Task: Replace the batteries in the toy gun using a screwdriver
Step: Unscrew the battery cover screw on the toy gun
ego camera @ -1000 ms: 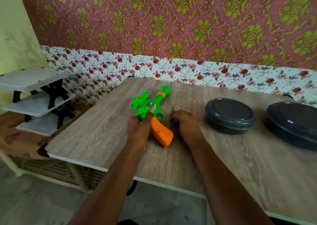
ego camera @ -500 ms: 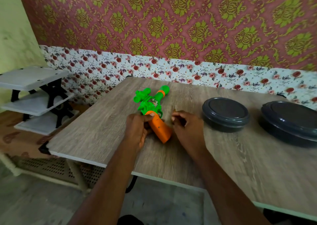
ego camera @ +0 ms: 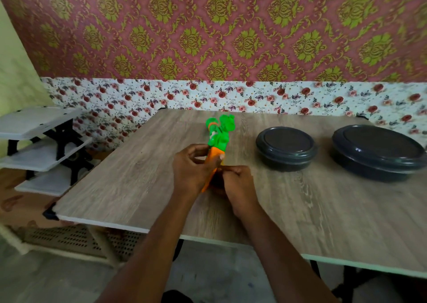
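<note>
So the toy gun (ego camera: 219, 136) sits about mid-desk (ego camera: 138, 175), a bit closer to the left edge, with the green barrel end pointing at the back edge and the orange handle pointing back at the person. The left grip (ego camera: 194, 171) is wrapped round the orange handle, thumb on top, fingers curled tight on it. The right grip (ego camera: 235, 182) is balled up right against the bottom end of the handle, touching the left one; whether anything's actually in it is hidden, can't tell. The shot's kinda blurry too. Toward the right edge there are two dark round lidded containers, a smaller one (ego camera: 286, 150) and a bigger one (ego camera: 379, 152), side by side.
</note>
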A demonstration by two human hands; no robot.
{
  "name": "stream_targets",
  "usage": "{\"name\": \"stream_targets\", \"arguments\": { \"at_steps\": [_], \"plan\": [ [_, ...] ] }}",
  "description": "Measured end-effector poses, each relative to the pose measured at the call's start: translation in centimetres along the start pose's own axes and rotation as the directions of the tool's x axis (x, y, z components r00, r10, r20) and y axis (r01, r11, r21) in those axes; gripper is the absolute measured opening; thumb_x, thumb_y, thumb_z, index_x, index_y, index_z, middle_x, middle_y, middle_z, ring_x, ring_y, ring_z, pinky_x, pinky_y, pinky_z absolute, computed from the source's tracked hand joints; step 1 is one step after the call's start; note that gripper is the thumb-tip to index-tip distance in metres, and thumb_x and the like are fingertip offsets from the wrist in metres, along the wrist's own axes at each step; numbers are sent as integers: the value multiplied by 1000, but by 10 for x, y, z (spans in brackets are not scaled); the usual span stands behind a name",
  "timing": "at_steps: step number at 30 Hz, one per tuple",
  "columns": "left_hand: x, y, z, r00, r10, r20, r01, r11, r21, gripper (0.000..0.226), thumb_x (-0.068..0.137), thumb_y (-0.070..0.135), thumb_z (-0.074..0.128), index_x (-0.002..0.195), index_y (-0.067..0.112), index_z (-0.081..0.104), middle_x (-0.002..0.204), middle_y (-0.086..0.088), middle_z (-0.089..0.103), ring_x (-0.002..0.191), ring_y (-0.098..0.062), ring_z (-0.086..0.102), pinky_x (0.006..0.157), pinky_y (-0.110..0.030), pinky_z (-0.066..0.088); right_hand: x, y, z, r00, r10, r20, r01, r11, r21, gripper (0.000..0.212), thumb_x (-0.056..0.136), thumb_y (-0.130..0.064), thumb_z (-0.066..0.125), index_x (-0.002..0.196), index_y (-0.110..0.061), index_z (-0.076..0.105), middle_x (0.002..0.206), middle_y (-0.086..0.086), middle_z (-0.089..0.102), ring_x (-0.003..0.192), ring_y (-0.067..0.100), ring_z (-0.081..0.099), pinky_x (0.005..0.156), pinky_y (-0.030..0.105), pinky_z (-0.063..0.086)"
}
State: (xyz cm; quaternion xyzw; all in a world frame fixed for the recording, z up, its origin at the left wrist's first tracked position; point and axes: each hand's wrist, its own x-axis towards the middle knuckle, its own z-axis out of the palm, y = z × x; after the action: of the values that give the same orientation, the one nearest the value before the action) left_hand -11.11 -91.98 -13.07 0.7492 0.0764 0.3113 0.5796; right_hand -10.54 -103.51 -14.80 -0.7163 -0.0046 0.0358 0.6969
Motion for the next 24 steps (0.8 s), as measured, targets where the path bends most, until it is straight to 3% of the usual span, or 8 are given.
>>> {"name": "stream_targets", "arguments": {
  "at_steps": [2,5,9,14,16,20,24],
  "plan": [
    [-2,5,11,999,45,9,-45,991,129,39,65,37,93,98,21,81,88,10,79,79,-1,74,71,-27,63,-1,-5,-4,989,144,-33,-131,959,253,12,84,-9,56,87,-3,65,86,22,72,85,41,73,76,57,62],
    [-1,14,24,995,80,60,-93,961,261,38,64,36,95,97,24,81,85,13,74,74,1,70,70,-15,56,-6,-16,-12,978,203,43,-200,870,450,19,89,8,44,92,17,61,79,27,68,71,35,69,69,49,62],
    [6,24,34,993,62,104,-96,924,369,39,62,36,95,95,21,82,91,8,77,83,-9,71,79,-24,55,-11,-25,-22,957,243,160,-290,747,599,26,90,11,39,85,11,65,78,24,68,63,29,68,53,32,59],
    [15,38,35,991,63,119,-104,920,378,37,63,34,96,93,16,82,87,5,76,81,-7,68,63,-1,36,-8,-24,-23,932,263,249,-361,609,706,27,93,12,32,94,16,59,88,28,67,82,40,67,76,49,58],
    [17,39,35,992,82,98,-113,924,366,37,63,36,96,92,16,82,87,5,77,80,-6,68,64,0,37,-6,-25,-21,927,296,230,-368,597,713,25,95,11,33,102,17,56,94,31,64,83,40,65,79,51,56],
    [13,39,36,991,92,94,-120,926,359,36,64,36,95,93,18,82,89,6,77,83,-6,69,76,-19,48,-8,-27,-21,921,273,279,-388,560,732,29,96,7,31,99,11,59,94,27,67,84,36,67,72,47,56],
    [11,38,37,988,84,131,-129,911,391,33,64,36,95,89,19,82,85,6,77,77,-6,67,67,-12,43,-11,-30,-21,911,247,330,-412,543,732,31,95,9,29,96,9,61,87,25,69,85,38,67,74,49,55]
  ]
}}
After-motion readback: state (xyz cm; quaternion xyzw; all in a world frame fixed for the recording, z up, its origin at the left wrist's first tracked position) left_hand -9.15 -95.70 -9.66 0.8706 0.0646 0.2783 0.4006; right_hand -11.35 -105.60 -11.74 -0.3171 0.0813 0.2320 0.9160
